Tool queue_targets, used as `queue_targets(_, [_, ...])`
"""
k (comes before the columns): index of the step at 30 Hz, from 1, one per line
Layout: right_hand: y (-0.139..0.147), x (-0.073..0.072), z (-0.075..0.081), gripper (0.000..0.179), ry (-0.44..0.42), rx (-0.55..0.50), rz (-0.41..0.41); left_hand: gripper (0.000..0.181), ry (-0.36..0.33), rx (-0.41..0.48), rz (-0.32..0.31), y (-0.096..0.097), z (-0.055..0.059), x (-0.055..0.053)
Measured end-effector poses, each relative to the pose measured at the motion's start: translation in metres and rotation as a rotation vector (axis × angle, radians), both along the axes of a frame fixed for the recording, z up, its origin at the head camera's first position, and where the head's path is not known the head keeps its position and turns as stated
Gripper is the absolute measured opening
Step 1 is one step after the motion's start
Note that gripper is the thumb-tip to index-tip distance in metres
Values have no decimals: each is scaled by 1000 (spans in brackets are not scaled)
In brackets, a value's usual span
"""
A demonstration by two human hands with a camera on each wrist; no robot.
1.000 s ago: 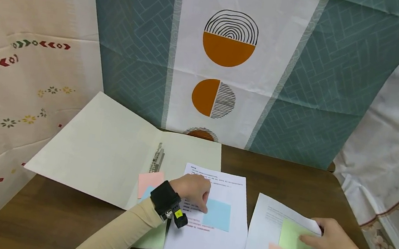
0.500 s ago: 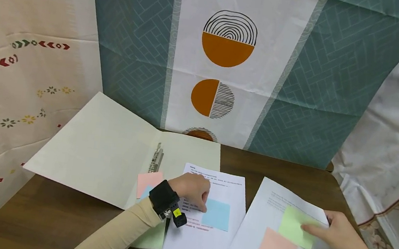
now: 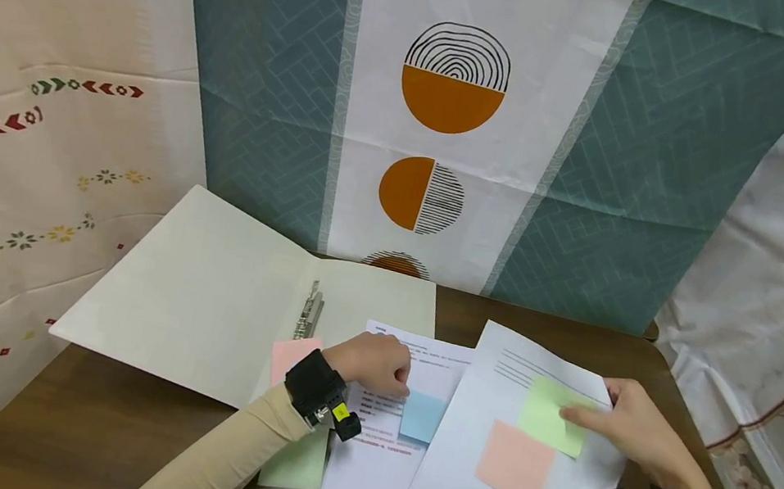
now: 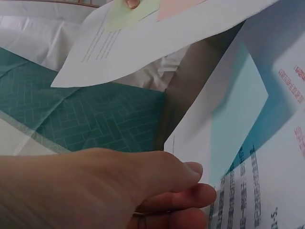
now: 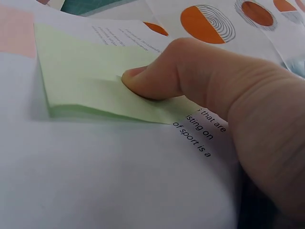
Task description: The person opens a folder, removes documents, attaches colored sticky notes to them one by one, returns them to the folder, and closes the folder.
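Observation:
My right hand (image 3: 642,434) grips the right edge of a loose printed sheet (image 3: 435,481), thumb on the green sticky note (image 3: 551,414) in its upper part. A pink sticky note (image 3: 515,466) is also on that sheet. The right wrist view shows the thumb on the green note (image 5: 95,78); the fingers under the sheet are hidden. My left hand (image 3: 372,362), fingers curled, rests over another printed sheet (image 3: 365,472), beside the blue sticky note (image 3: 421,418). Nothing shows between its thumb and fingers (image 4: 200,195). The loose sheet covers part of the lower one.
An open white ring binder (image 3: 192,293) with a metal clip (image 3: 309,312) lies behind and to the left. Left of the sheets are another pink note (image 3: 291,357) and a green note (image 3: 296,463). Patterned cloths (image 3: 263,95) hang around the wooden table (image 3: 80,410).
My right hand has carried its sheet leftward and toward the back, over part of the lower sheet and the blue note. My left hand has shifted slightly toward the back.

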State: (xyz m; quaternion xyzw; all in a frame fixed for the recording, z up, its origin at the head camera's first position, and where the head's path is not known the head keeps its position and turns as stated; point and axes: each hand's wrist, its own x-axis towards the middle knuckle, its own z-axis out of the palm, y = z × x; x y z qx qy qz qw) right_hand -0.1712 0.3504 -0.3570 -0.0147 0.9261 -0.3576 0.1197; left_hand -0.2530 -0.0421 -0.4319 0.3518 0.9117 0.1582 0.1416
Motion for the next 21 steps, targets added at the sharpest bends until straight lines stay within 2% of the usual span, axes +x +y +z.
queue_targets(1, [-4,-2,-1,40,1,-9,10,41,3,3,9,-2,-1,0])
queue_targets(2, [-7,-4,-2,39,6,-15,17,41,-11,4,23,-3,4,3])
queue_targets(13, [-39,-29,-13,46,-27,-44,69,35,-23,40,82,-32,2,2])
queue_targets(21, [-71,-42,-27,41,-32,-114,141,35,2,66,82,-51,1,4])
